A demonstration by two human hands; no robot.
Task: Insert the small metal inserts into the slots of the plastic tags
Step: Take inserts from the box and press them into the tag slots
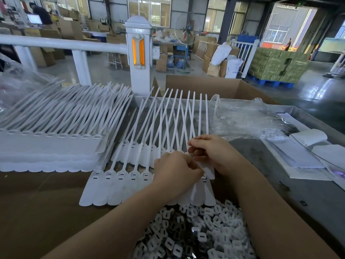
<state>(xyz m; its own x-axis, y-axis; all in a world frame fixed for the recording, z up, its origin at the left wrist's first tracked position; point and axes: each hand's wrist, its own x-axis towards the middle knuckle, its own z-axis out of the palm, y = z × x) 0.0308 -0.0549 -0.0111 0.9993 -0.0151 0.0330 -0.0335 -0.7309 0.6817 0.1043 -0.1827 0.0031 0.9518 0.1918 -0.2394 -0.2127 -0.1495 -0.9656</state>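
brown worktop (37,212) | tags (121,184) tails point away | left hand (175,172); right hand (212,154) pinch one tag

We see a brown counter (37,212) carrying the work. At far left lies a tall stack of white tags (48,146), straps fanned away from us. At centre, two overlapping rows of white tags (119,184) lie flat, slotted heads towards us. At the near edge sits a heap of small white and dark inserts (201,234). To the right lie crumpled clear plastic film (246,118) and white sheets (298,156) on a grey surface (270,180).
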